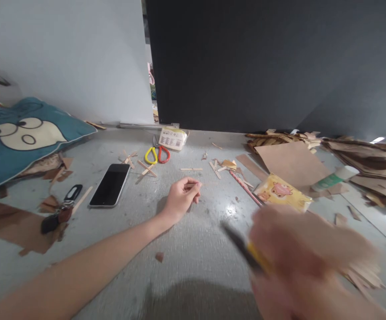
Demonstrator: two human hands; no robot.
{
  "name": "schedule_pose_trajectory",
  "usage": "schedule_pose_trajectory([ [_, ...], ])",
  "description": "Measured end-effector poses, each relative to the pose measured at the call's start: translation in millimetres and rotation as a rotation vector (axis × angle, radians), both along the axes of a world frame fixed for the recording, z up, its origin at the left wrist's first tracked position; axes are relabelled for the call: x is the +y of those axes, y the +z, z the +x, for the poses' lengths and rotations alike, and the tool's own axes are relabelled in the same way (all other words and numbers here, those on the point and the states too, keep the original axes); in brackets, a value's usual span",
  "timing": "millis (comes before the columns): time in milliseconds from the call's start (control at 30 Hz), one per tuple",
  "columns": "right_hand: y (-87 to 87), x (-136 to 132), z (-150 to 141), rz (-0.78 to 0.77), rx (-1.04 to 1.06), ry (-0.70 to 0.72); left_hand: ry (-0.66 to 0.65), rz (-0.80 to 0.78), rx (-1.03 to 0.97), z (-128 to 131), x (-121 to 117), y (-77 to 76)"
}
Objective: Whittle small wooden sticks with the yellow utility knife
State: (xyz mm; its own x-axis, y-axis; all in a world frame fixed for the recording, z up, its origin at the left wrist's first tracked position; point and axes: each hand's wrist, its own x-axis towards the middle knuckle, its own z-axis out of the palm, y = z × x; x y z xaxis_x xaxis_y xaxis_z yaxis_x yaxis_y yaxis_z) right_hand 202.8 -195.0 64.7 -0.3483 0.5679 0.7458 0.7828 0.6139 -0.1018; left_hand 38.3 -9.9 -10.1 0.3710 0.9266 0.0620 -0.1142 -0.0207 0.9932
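At the centre of the table (pixel 193 249), the left hand (pixel 178 201) pinches a thin wooden stick (pixel 208 183) between its fingers. Near right, the right hand (pixel 289 242) grips a dark-tipped tool (pixel 239 242), finger placement too blurred to confirm. Risk: a stray tip could nick the left fingers, or uneven pressure snap the stick.

The left forearm reached in from the lower left, its hand (pixel 183 195) low over the surface with thumb and fingers pinched together. The right hand (pixel 279 244), blurred, was nearer the body, its fingers curled closed. The 2 hands were apart.
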Motion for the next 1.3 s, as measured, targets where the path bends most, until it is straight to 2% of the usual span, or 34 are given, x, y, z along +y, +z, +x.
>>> schedule_pose_trajectory([
  [67, 3.3, 59, 1, 0.025, 0.129, 0.031, 0.002, 0.012, -0.013, 0, 0, -0.8],
  [100, -0.5, 85, 4, 0.004, 0.18, 0.028, 0.007, 0.02, -0.014, 0, 0, -1.0],
  [133, -6.9, 108, 8, -0.029, 0.135, 0.038, 0.014, 0.026, -0.009, 0, 1, -1.2],
  [200, -23.3, 137, 18, -0.113, 0.007, 0.003, 0.028, 0.033, 0.011, 0, 1, -1.4],
  [267, -38.7, 149, 26, -0.196, -0.051, -0.018, 0.028, 0.039, 0.018, 0, 2, -0.8],
  [367, -52.0, 147, 28, -0.295, 0.009, 0.019, 0.015, 0.035, -0.024, 0, 1, 2.1],
  [500, -56.3, 141, 13, -0.4, 0.326, 0.061, -0.051, -0.002, -0.077, 0, -1, 6.3],
  [600, -58.5, 141, 3, -0.46, 0.419, 0.107, -0.065, 0.035, -0.055, 0, -1, 5.4],
  [667, -61.1, 140, 1, -0.401, 0.453, 0.066, 0.007, 0.08, -0.047, 0, 1, 2.5],
  [733, -64.8, 138, 2, -0.236, 0.51, -0.039, 0.066, 0.078, -0.06, 1, 2, -1.2],
  [800, -69.6, 132, 4, -0.079, 0.574, -0.132, 0.047, 0.032, -0.05, 1, 2, -4.6],
  [867, -75.0, 125, 6, -0.085, 0.602, -0.104, 0.002, 0.022, 0.028, 1, 2, -6.8],
  [1000, -83.4, 115, 5, -0.214, 0.601, -0.031, -0.009, 0.1, 0.173, 0, 1, -8.3],
  [1133, -80.8, 116, -1, -0.243, 0.542, 0.043, -0.035, 0.057, 0.131, 1, 1, -7.9],
  [1300, -71.9, 121, -5, -0.213, 0.43, 0.024, -0.067, 0.008, 0.094, 2, 0, -5.4],
])
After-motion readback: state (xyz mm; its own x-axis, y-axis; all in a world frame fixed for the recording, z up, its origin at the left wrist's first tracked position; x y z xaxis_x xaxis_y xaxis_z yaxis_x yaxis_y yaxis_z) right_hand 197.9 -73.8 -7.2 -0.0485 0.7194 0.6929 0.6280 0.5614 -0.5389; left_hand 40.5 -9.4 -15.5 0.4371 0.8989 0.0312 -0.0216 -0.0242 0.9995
